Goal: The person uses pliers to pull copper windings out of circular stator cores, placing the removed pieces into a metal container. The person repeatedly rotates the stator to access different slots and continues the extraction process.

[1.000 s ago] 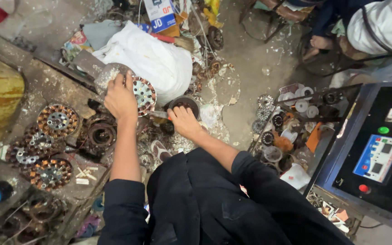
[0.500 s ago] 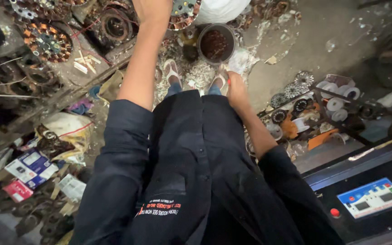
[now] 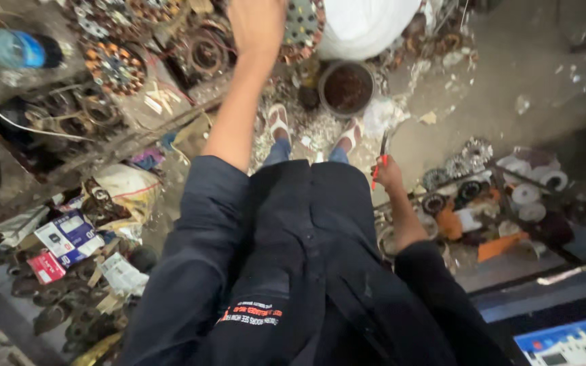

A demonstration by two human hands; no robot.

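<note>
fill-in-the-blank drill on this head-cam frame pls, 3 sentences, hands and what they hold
1. The left hand grips a round wound part that lies next to a big ____ sack.
2. The right hand holds a thin tool with a ____ handle.
3. Between the sandalled feet and the sack stands a round ____ of dark brown stuff.

Missing words: white; red; bowl

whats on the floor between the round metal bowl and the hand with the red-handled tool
In the head view, crumpled pale scrap lies between the bowl and the right hand.
</note>
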